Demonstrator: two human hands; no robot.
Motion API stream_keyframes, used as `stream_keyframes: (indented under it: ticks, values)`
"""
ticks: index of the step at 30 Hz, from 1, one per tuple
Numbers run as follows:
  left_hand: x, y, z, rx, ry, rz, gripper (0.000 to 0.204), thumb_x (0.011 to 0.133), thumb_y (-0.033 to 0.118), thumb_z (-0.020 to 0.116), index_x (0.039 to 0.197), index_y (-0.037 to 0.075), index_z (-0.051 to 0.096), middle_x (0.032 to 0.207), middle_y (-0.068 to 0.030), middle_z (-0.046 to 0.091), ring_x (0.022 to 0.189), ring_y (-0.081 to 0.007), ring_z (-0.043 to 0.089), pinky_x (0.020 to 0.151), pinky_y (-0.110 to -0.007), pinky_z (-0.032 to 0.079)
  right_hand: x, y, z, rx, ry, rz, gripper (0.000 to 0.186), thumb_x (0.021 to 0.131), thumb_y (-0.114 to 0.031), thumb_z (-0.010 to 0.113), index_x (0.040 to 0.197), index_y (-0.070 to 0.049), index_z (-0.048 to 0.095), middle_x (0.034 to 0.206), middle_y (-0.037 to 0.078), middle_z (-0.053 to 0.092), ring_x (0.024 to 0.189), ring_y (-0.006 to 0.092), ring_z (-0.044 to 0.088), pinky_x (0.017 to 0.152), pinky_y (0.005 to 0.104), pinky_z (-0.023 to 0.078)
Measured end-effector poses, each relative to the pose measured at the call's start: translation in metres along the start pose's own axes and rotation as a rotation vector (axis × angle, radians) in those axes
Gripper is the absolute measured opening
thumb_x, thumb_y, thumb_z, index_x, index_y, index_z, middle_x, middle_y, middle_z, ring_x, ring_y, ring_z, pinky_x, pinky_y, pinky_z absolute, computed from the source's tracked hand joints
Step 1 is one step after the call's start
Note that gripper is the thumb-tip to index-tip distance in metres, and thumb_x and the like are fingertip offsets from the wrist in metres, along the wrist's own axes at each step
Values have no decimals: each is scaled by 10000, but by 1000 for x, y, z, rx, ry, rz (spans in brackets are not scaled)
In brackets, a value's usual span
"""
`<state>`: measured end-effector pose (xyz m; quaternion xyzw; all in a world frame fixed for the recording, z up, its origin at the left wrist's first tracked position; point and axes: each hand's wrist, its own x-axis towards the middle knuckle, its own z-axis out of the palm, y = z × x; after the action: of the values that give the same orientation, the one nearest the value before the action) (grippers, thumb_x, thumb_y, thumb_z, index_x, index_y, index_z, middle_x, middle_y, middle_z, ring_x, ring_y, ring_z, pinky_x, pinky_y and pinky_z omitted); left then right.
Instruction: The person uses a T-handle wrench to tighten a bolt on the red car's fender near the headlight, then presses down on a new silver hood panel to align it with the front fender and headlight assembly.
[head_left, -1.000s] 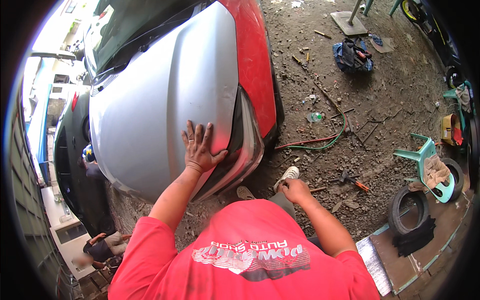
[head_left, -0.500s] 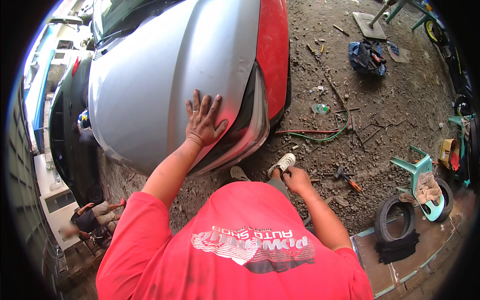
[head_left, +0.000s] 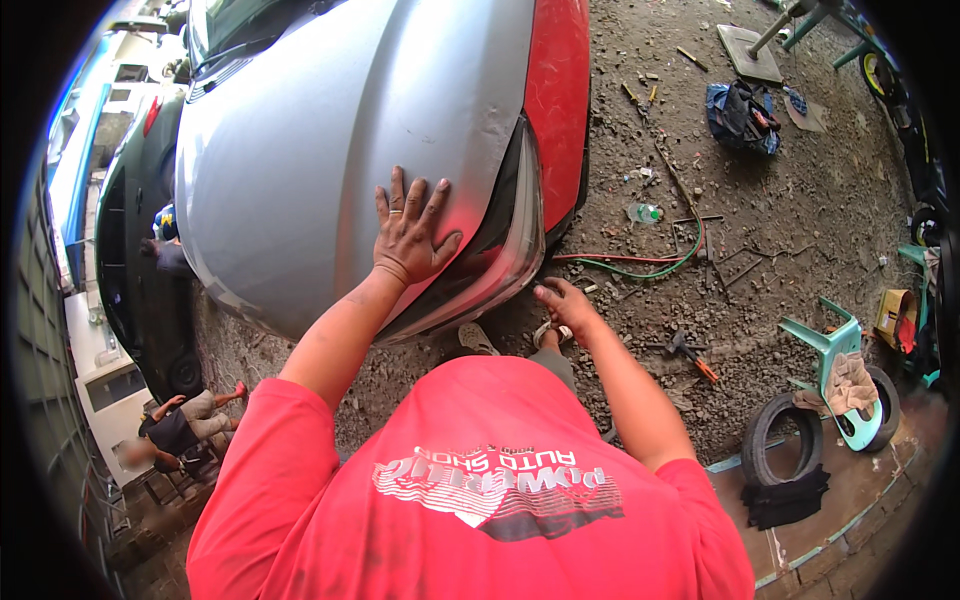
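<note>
My left hand (head_left: 408, 225) lies with fingers spread on the silver hood (head_left: 290, 180) of a car, beside the dark, clear-edged headlight (head_left: 505, 240) at its corner. The red front fender (head_left: 558, 100) adjoins the hood and headlight. My right hand (head_left: 560, 300) is raised just beside the lower tip of the headlight, fingers curled; I cannot make out what, if anything, is in them. My shoe (head_left: 475, 338) shows on the gravel below the car's corner.
A dark car (head_left: 130, 260) and a seated person (head_left: 190, 425) are at left. Hoses (head_left: 650, 264), a hammer (head_left: 678, 345), a bottle (head_left: 645, 213), tools and a bag (head_left: 740, 118) lie on gravel at right, near a green chair (head_left: 840, 340) and tires (head_left: 765, 440).
My right hand has risen from beside my shoe toward the headlight's corner. My left hand stays on the hood; the car sits higher and slightly rightward in the view.
</note>
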<state>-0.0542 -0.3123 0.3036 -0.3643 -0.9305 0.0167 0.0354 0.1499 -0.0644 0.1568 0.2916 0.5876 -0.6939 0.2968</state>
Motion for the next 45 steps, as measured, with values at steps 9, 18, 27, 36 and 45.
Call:
stream_keyframes:
  ticks: [9, 18, 27, 36, 45]
  values:
    - [2, 1, -6, 5, -8, 1, 850, 891, 592, 621, 1596, 166, 411, 1527, -257, 404, 1539, -553, 165, 1191, -744, 113, 33, -12, 15, 215, -292, 37, 974, 761, -610, 867, 1531, -158, 476, 1385, 51, 605, 1005, 175, 528, 809, 375, 526]
    - [2, 1, -6, 10, -56, -8, 1021, 805, 712, 667, 1616, 173, 361, 1544, -242, 366, 1549, -550, 130, 1189, -753, 101, 26, 3, 38, 336, -166, -30, 895, 806, -587, 849, 1463, -91, 499, 1372, 75, 612, 1215, 253, 565, 914, 439, 508]
    - [2, 1, -10, -15, -126, -27, 1155, 724, 783, 704, 1641, 204, 305, 1579, -228, 323, 1561, -541, 60, 1199, -753, 44, 24, 0, 38, 322, -157, -35, 863, 821, -561, 848, 1458, -86, 511, 1383, 103, 617, 1264, 267, 566, 943, 455, 502]
    - [7, 4, -13, 25, -129, -12, 1191, 689, 710, 749, 1628, 131, 298, 1555, -254, 331, 1557, -550, 81, 1208, -734, 71, 29, 1, 41, 310, -128, -163, 902, 796, -576, 864, 1442, -42, 532, 1371, 139, 629, 1245, 262, 590, 971, 437, 504]
    - [9, 7, -6, 17, -64, 13, 1206, 678, 659, 802, 1635, 153, 270, 1567, -247, 328, 1565, -538, 78, 1216, -725, 73, 16, -20, 29, 206, -107, -82, 845, 800, -557, 868, 1373, -10, 572, 1277, 140, 680, 1195, 257, 623, 937, 374, 518]
